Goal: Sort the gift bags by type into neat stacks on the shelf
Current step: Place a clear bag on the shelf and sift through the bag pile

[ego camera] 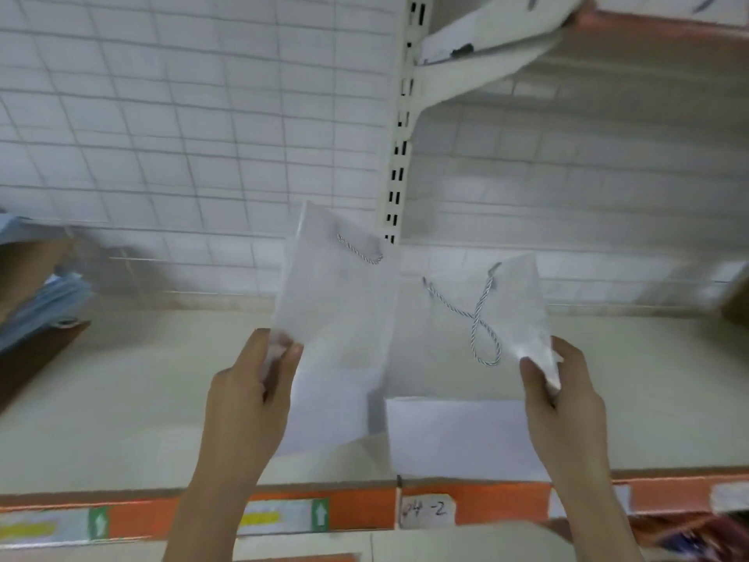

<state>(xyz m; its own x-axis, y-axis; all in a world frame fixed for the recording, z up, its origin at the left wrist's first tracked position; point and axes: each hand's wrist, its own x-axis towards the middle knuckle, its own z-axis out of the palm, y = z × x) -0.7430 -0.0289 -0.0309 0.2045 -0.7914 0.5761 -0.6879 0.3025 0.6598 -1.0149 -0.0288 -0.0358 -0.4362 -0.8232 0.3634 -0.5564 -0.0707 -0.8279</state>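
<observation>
Both hands sit mid-frame: my left hand pinches one white gift bag, my right hand pinches another white bag, held flat above the shelf, probably for comparing types. Blue bags lie far left.

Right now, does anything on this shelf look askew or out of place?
Yes. At the shelf's far left, the blue bags slump in an uneven, tilted pile, not a neat stack. The two white bags held by the left hand and right hand look undamaged.
</observation>
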